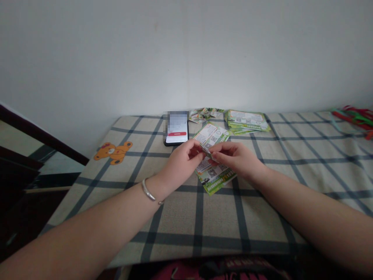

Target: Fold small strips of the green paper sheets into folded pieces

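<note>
A narrow folded leaflet (pixel 207 152) is pinched between my two hands, just above the tablecloth. My left hand (pixel 184 159) grips its left side, thumb and fingers closed; a silver bangle circles that wrist. On the right side, my right hand (pixel 237 157) holds it between thumb and fingertips. Flat beneath both hands lie green and white printed leaflets (pixel 215 182), partly covered by the fingers. Farther back, small folded leaflets (pixel 201 115) form a loose pile against the wall. To their right sits a stack of flat leaflets (pixel 247 121).
A phone (pixel 176 130) with a lit screen lies left of the leaflets. Left of it is an orange teddy bear figure (pixel 113 153) on the checked tablecloth (pixel 171 217). Red and green strips (pixel 355 118) lie at the far right. A white wall (pixel 186 54) borders the table's back.
</note>
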Available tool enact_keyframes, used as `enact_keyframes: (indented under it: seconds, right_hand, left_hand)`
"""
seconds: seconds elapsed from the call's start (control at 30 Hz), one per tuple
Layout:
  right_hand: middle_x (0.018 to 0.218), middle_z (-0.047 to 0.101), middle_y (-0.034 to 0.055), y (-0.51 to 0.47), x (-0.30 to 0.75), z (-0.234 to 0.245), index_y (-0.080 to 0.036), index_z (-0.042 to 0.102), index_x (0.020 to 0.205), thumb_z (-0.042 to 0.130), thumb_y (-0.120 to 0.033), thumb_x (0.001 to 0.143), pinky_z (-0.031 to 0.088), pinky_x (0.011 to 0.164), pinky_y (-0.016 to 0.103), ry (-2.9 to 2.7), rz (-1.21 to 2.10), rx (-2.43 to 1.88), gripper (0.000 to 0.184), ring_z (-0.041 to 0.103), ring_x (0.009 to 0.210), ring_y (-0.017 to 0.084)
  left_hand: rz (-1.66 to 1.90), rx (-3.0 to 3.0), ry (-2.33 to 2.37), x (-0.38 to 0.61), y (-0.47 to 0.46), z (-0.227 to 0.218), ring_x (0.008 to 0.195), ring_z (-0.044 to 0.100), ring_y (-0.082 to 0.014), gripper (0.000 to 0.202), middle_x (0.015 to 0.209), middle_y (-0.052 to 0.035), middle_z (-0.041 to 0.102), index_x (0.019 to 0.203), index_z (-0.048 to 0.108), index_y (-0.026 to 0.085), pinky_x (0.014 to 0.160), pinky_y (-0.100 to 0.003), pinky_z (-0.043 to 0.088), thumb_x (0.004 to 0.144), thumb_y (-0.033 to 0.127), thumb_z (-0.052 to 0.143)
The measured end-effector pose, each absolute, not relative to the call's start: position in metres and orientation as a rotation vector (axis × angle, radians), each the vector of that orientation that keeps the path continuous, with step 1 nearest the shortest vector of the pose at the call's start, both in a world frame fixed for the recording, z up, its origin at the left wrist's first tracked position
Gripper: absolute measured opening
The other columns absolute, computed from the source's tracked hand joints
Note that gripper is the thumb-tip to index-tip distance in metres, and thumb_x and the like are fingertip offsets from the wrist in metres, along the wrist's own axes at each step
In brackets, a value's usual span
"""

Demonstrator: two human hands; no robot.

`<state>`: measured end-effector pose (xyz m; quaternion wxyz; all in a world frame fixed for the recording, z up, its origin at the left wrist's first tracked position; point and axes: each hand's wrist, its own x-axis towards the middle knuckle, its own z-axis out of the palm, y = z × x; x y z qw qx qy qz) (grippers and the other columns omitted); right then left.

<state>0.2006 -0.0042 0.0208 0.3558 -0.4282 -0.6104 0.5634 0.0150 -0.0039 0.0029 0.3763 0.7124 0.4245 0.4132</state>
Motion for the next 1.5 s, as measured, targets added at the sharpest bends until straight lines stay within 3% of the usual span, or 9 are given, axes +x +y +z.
enact_keyframes:
  seconds: [0.37, 0.67, 1.0, 1.5]
  right_hand:
    - [0.076, 0.068, 0.0016, -0.003, 0.2, 0.008, -0.017, 0.064, 0.084, 0.063, -0.026, 0.075, 0.053, 0.064, 0.028, -1.661, 1.361, -1.074, 0.012, 0.063, 0.066, 0.013]
    - [0.076, 0.069, 0.0017, -0.013, 0.197, 0.017, -0.017, 0.065, 0.084, 0.058, -0.014, 0.073, 0.048, 0.058, 0.023, -1.979, 0.749, -1.162, 0.013, 0.061, 0.062, 0.011]
    - [0.075, 0.067, 0.0016, -0.011, 0.195, 0.015, -0.018, 0.062, 0.077, 0.059, -0.014, 0.072, 0.046, 0.061, 0.024, -2.039, 0.596, -1.19, 0.007, 0.06, 0.065, 0.012]
    - [0.074, 0.061, 0.0016, -0.009, 0.195, 0.011, -0.019, 0.052, 0.068, 0.056, -0.013, 0.07, 0.041, 0.062, 0.026, -2.082, 0.448, -1.189, 0.007, 0.054, 0.067, 0.013]
  left_hand:
    - [1.045, 1.784, 1.051, 0.013, 0.0, -0.002, 0.081, 0.065, -0.0144, 0.008, 0.087, -0.0009, 0.067, 0.089, 0.059, 0.018, 0.076, -0.031, 0.054, 0.082, 0.015, 0.057]
    - [1.086, 1.664, 1.057, 0.017, 0.0, 0.002, 0.079, 0.065, -0.0139, 0.004, 0.087, -0.0016, 0.069, 0.084, 0.062, 0.016, 0.077, -0.031, 0.055, 0.08, 0.017, 0.062]
    - [1.074, 1.725, 1.071, 0.017, -0.001, -0.002, 0.084, 0.067, -0.0171, 0.018, 0.09, -0.0036, 0.07, 0.09, 0.061, 0.016, 0.078, -0.033, 0.055, 0.078, 0.028, 0.069]
    - [1.066, 1.761, 1.156, 0.026, -0.005, -0.005, 0.079, 0.068, -0.0157, 0.016, 0.088, -0.0028, 0.07, 0.091, 0.059, 0.017, 0.074, -0.031, 0.056, 0.076, 0.021, 0.065]
